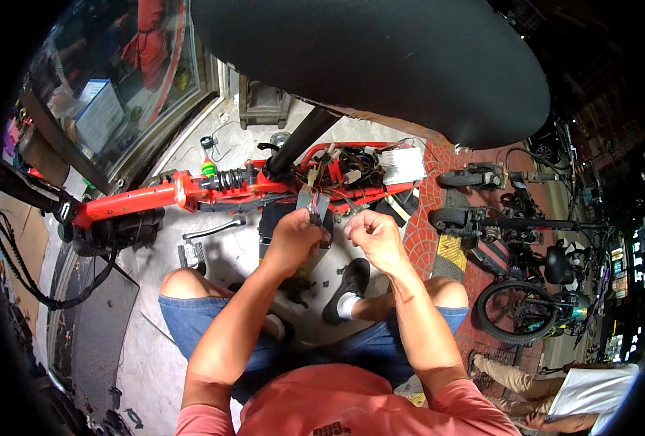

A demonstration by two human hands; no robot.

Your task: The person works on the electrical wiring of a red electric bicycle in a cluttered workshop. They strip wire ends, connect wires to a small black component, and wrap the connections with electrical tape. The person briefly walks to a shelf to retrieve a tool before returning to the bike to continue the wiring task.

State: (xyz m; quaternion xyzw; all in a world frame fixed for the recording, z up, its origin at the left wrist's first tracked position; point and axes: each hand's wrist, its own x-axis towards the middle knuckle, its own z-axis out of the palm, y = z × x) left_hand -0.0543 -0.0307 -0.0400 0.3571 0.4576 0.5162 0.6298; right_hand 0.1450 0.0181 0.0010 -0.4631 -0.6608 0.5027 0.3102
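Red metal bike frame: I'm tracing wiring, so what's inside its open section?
Tangled multicoloured wires and white plastic connectors show. Whatever lies beneath them or the white rectangular sheet is hidden.

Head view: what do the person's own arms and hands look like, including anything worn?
The left hand and right hand are bare, with no gloves or wristwatch visible. Both forearms are uncovered; short salmon-red shirt sleeves show on the upper arms.

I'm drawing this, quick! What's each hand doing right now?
Left hand: closed, holding coloured wires.
Right hand: fingers curled closed; I can't tell whether they pinch anything.
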